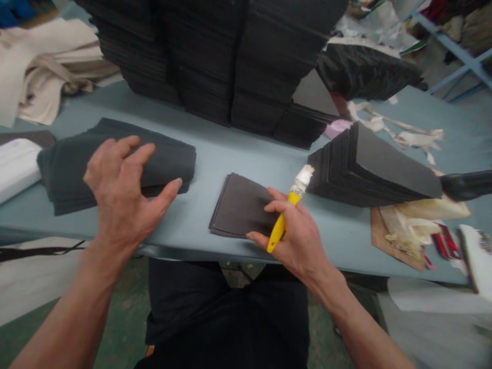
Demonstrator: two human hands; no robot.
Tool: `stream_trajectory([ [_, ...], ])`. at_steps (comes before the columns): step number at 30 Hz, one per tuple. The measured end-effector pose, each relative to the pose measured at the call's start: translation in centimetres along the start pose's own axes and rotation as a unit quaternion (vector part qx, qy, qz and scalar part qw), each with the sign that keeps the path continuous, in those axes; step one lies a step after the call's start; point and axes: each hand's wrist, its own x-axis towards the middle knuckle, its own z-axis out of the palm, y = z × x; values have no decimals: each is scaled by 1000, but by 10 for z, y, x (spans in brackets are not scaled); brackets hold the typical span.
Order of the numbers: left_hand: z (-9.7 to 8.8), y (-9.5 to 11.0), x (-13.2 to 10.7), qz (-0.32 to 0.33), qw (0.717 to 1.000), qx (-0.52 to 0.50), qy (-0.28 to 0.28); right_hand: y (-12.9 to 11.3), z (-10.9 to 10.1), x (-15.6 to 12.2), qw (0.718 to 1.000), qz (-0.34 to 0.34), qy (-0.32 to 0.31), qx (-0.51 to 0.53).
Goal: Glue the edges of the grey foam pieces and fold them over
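Observation:
My left hand [125,189] is open, thumb and fingers spread, over a fanned pile of dark grey sheets [169,159]. Whether it touches them I cannot tell. In my right hand [298,230] is a yellow-handled paintbrush [282,223], its bristles coated white and pointing away from me. The same hand's thumb and fingers rest at the right edge of a small, low stack of dark rectangular pieces [240,205]. To the right of that hand stands a taller stack of dark pieces [338,171].
High stacks of dark pieces [207,61] fill the back of the blue-grey table [215,143]. Beige cloth [49,66] lies at the far left. Pale scraps [411,136], a glue-smeared brown board [384,241] and a red object [448,243] are on the right.

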Motion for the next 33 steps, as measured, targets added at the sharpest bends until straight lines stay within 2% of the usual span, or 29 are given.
stream_trajectory([
  [3, -6, 12, -15, 113, 993, -14, 33, 5, 7, 22, 998, 41, -13, 36],
  [5, -4, 21, -28, 177, 983, -41, -2, 11, 11, 34, 995, 69, -43, 57],
  [7, 4, 28, -39, 201, 976, -61, -61, 18, 15, 44, 990, 89, -76, 79],
  [10, 16, 33, -48, 199, 971, -72, -109, 23, 21, 54, 985, 101, -102, 100],
  [14, 21, 33, -46, 194, 971, -72, -118, 22, 28, 57, 981, 100, -119, 116],
  [18, 21, 33, -43, 204, 969, -74, -121, 19, 32, 53, 981, 96, -106, 128],
  [27, 23, 31, -45, 167, 972, -88, -137, 18, 37, 46, 984, 79, -79, 139],
  [33, 23, 30, -46, 172, 971, -83, -144, 19, 44, 43, 985, 81, -67, 137],
])
